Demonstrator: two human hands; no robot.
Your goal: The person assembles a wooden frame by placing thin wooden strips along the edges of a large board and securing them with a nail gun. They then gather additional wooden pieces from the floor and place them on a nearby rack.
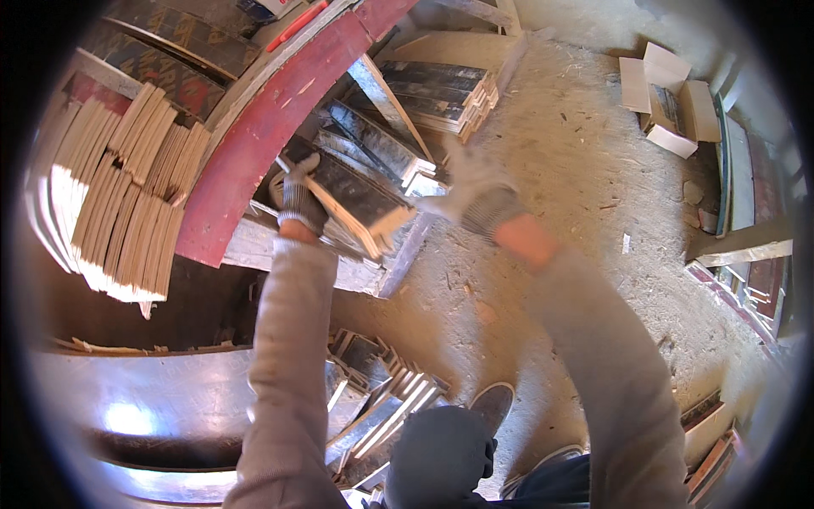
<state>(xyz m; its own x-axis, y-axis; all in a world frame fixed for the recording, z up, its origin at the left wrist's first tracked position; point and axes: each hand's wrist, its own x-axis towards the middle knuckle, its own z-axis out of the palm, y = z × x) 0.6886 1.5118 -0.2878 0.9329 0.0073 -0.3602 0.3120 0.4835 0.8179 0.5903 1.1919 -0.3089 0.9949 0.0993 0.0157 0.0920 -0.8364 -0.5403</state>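
Stack of black-faced plywood strips with pale raw edges (360, 191): one, slanting away from us over a grey-white wooden crate (365, 273); whether it rests on the crate we cannot tell.
Left hand, in a pale knit glove with a grey cuff (297, 182): clamped on the stack's left end, our fingers lapping over its upper face.
Right hand, gloved to match (476, 188): blurred; our fingers spread apart, near the stack's right end, gripping nothing that we can make out.
Loose dark boards with pale ends (373, 140): several, beyond our stack, lying aslant.
Neat pile of dark boards (437, 89): farther off, pale ends towards the right.
Red-faced curved-looking panel (233, 174): left of our left hand.
Bare tan plywood strips (127, 199): bundled in rows, left of the panel.
Slim red object (297, 25): lying near the panel's upper end.
Open brown cardboard box (702, 110): on the dusty, chip-strewn floor (585, 170), well to our right.
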